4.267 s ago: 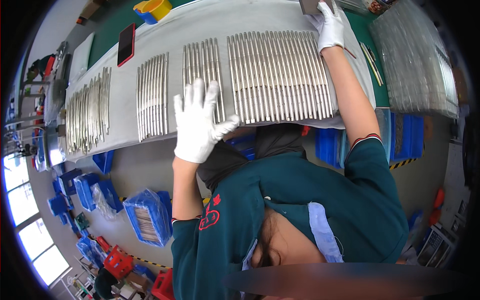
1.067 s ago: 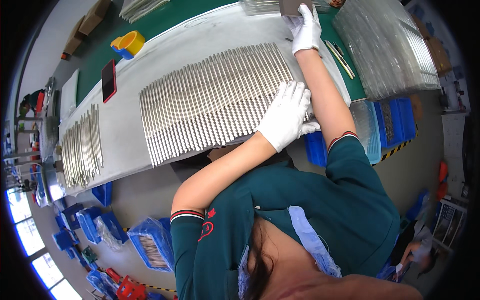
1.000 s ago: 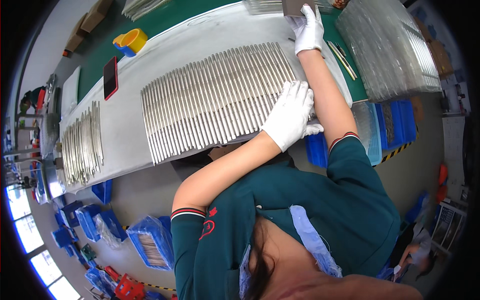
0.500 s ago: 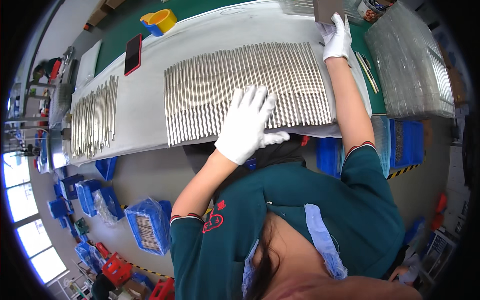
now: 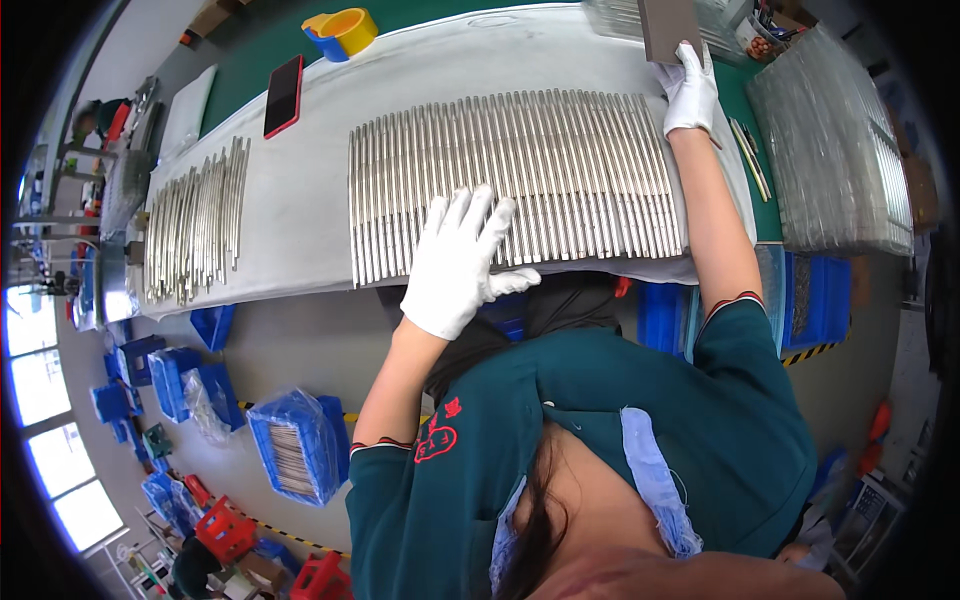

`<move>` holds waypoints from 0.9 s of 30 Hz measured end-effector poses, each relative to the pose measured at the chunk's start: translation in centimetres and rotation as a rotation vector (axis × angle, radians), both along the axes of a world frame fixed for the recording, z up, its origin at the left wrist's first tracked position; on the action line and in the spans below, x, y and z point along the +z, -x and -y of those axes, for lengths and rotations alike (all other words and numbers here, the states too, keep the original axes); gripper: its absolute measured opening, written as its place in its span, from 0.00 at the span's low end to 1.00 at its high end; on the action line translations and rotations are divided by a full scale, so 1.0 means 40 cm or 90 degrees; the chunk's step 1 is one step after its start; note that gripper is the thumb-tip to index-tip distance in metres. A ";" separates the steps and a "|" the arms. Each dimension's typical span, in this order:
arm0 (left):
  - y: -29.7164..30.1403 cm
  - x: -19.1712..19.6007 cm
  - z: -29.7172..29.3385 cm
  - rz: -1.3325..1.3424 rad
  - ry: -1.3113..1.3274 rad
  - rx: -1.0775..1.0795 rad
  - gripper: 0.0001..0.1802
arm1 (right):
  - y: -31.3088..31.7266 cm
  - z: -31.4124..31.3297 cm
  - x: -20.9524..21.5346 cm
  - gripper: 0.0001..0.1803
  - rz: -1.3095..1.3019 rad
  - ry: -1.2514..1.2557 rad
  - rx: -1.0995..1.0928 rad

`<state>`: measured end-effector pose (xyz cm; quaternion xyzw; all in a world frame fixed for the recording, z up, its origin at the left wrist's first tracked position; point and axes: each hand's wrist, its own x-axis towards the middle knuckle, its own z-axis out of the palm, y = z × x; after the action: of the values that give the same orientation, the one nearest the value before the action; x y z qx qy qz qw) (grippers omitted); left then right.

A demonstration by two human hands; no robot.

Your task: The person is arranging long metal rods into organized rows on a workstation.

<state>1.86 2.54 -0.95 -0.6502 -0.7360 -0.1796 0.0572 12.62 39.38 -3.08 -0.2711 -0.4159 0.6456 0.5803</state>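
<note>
A broad row of thin silver metal rods (image 5: pixel 560 160) lies side by side on a pale cloth. My left hand (image 5: pixel 450 265), in a white glove, rests over the near part of the row with its fingers spread. At the far right, my gloved right hand (image 5: pixel 692 95) grips a flat grey-brown block (image 5: pixel 672 30) by its near end. That block stands near the right end of the row, and its far end runs out of the picture. A thin brown tip shows beside my right wrist; I cannot tell what it belongs to.
A smaller, uneven group of rods (image 5: pixel 200 220) lies at the left. Farther back are a red-edged phone (image 5: pixel 284 97) and a yellow and blue tape dispenser (image 5: pixel 345 33). Pens (image 5: pixel 750 160) and stacked clear plastic trays (image 5: pixel 830 140) are at the right. Blue bins (image 5: pixel 295 450) stand on the floor.
My left hand has slid left along the rods, fingers still spread. My right hand keeps its grip on the block. The whole view has shifted slightly.
</note>
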 end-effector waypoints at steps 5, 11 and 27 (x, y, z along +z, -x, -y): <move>0.027 -0.006 0.021 -0.044 0.061 0.009 0.46 | 0.016 0.020 0.021 0.26 0.054 -0.020 0.030; 0.023 -0.038 0.029 -0.068 0.018 -0.009 0.40 | 0.013 0.056 0.004 0.30 0.221 -0.180 0.210; 0.008 -0.014 0.016 0.083 -0.169 -0.087 0.22 | 0.112 0.323 0.168 0.29 0.653 -0.691 0.626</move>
<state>1.54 1.91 -1.50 -0.6721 -0.6621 -0.3209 0.0827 8.14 26.46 3.65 -0.0055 -0.9418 0.3350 0.0287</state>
